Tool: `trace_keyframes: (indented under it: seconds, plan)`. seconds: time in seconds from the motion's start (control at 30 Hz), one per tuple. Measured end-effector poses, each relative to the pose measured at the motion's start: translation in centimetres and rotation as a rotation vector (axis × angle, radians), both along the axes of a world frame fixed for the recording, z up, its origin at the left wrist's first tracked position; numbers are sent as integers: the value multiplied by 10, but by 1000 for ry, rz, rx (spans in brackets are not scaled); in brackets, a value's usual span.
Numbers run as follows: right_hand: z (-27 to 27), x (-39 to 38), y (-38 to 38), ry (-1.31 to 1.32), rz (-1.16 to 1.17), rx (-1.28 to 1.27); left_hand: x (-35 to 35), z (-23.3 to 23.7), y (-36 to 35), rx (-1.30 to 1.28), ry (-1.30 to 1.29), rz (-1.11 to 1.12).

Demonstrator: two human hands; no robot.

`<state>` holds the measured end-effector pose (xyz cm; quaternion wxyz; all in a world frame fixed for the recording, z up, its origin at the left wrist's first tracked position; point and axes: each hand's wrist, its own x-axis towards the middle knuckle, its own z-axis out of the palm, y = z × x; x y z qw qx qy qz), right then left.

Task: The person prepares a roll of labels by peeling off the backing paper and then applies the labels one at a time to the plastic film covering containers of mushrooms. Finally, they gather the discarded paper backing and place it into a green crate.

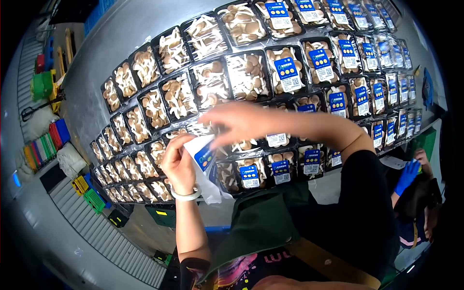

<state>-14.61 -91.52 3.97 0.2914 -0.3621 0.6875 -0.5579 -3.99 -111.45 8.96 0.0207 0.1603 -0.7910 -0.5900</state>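
Note:
My left hand, with a white bracelet at its wrist, grips a strip of blue-and-white labels. The strip's pale backing hangs down below the fingers. My right hand reaches in from the right, just above the strip, and is smeared by motion; whether its fingers hold anything cannot be made out. Under both hands lie rows of black trays of brown mushrooms wrapped in clear film. An unlabelled mushroom tray lies beyond my left hand. To the right, a labelled mushroom tray carries a blue-and-white label.
The trays cover much of a metal table. At the far right, another person's blue-gloved hand is near a white sheet. Coloured crates and a green bundle stand beyond the table on the left.

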Motion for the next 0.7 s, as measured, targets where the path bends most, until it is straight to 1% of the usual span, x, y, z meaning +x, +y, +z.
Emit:
trace_keyframes:
  seconds: [0.03,0.07,0.1,0.13,0.17,0.2,0.27,0.3,0.33,0.37,0.4,0.43,0.47,0.5,0.53,0.57,0.6,0.63,0.67,0.7]
  plan:
    - [1,16,-8,3,42,-16,0,1,0,-56,7,-27]
    - [0,27,-15,4,44,7,2,4,0,-92,-38,-15]
    - [0,34,-19,7,49,31,5,1,-3,-145,-11,-5]
    - [1,39,-20,-10,-39,-42,9,-1,-9,-156,-48,-5]
    - [2,37,-19,-9,-38,-42,15,-2,-17,-166,-87,-5]
    - [4,29,-15,72,-89,-119,21,-4,-26,-165,-86,-4]
    - [18,-5,2,199,-195,-231,29,-7,-40,-411,-23,-114]
    - [8,-26,7,29,-329,-268,26,4,-30,-416,-52,23]
    - [36,-58,19,-141,-593,160,29,4,-35,-333,-25,154]
    - [39,-94,35,-426,-712,93,34,4,-42,-247,-2,284]
    - [28,-131,52,-19,-710,117,39,5,-52,-141,12,343]
    - [48,-153,57,-172,-806,281,42,6,-60,-38,3,374]
    - [-5,-185,74,357,-706,148,45,7,-65,-6,17,346]
    - [-27,-207,81,539,-591,410,47,8,-68,23,28,319]
    - [-46,-221,81,564,-528,543,43,12,-61,49,25,312]
    - [-69,-232,81,564,-525,542,39,16,-53,74,21,306]
    - [-94,-241,80,611,-494,588,42,11,-57,-30,30,237]
    - [-107,-244,78,657,-461,632,46,8,-61,-115,-39,206]
    - [-87,-235,70,515,-418,731,46,6,-65,-282,0,104]
    - [-89,-234,67,510,-409,726,44,5,-66,-450,38,0]
